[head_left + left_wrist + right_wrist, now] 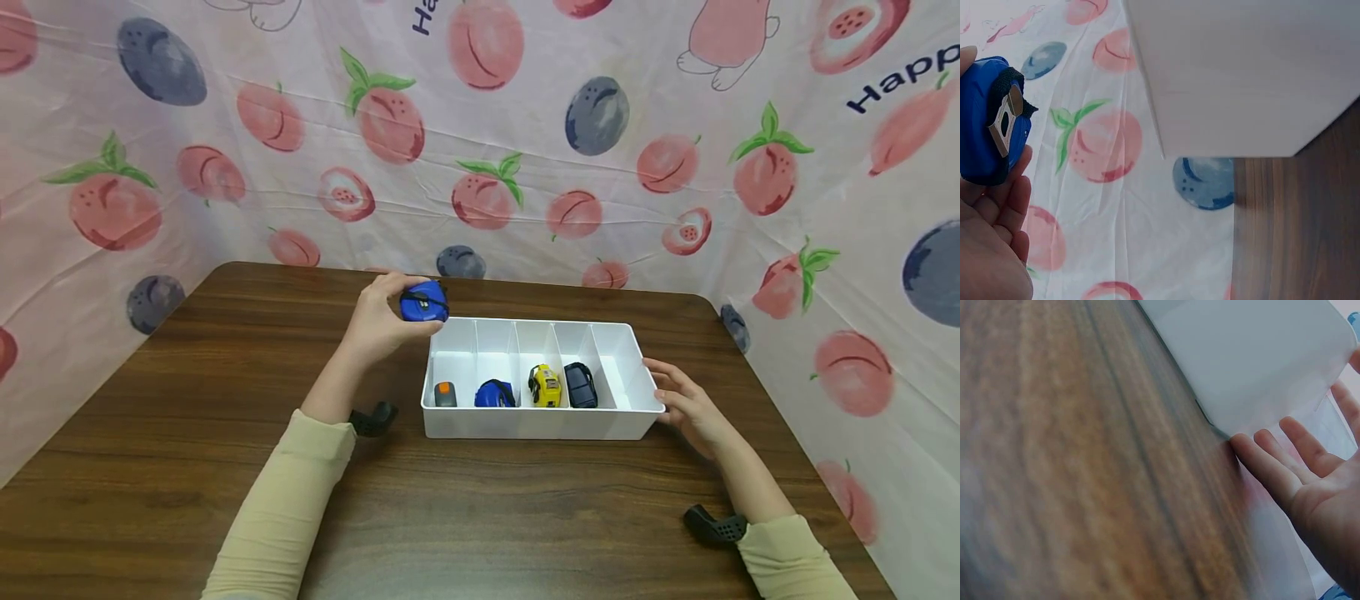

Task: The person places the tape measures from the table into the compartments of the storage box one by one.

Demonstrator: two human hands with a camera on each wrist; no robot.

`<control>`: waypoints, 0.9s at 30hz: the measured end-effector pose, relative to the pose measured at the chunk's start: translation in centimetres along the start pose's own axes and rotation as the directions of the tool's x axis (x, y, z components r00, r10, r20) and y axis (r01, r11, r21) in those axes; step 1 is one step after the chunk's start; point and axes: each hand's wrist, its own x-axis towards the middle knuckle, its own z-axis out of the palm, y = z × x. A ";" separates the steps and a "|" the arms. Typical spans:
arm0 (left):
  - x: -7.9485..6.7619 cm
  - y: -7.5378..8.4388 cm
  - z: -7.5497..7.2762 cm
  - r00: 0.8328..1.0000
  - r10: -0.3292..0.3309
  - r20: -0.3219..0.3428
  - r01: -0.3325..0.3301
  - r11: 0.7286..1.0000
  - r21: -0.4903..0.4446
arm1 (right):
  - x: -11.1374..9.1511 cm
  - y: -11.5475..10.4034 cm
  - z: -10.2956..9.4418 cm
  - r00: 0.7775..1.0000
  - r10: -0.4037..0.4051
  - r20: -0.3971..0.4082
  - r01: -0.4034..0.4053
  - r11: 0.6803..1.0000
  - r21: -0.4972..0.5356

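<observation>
My left hand point(381, 321) pinches a blue tape measure point(424, 302) between thumb and fingers, raised by the back left corner of a white divided box point(535, 423). In the left wrist view, the tape measure point(984, 119) shows a black strap and a metal hook end. At the box's right end is my right hand point(693, 410), its fingers extended along the end wall; in the right wrist view the fingertips are at the white wall point(1260, 369). Inside the box lie a grey and orange tape measure point(445, 394), a blue one point(495, 393), a yellow one point(545, 386) and a dark blue one point(581, 385).
The box stands on a dark wooden table point(480, 508), split by upright dividers into several compartments. A fruit-patterned cloth point(420, 217) hangs behind and beside the table. Each wrist wears a black camera mount, such as the left mount point(373, 419).
</observation>
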 end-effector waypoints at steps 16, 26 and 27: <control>-0.3 2.4 1.4 0.999 0.035 0.040 -0.032 0.997 -0.075 | -0.2 -0.1 -0.1 1.000 0.011 -0.014 -0.011 1.000 -0.002; -0.6 3.5 2.8 0.997 0.046 0.067 -0.042 0.997 -0.070 | -0.3 0.1 -0.2 1.000 0.001 0.002 -0.001 1.000 0.010; -0.7 3.6 2.9 0.996 0.044 0.072 -0.038 0.996 -0.077 | -0.3 0.1 -0.2 1.000 -0.002 0.004 0.002 1.000 0.013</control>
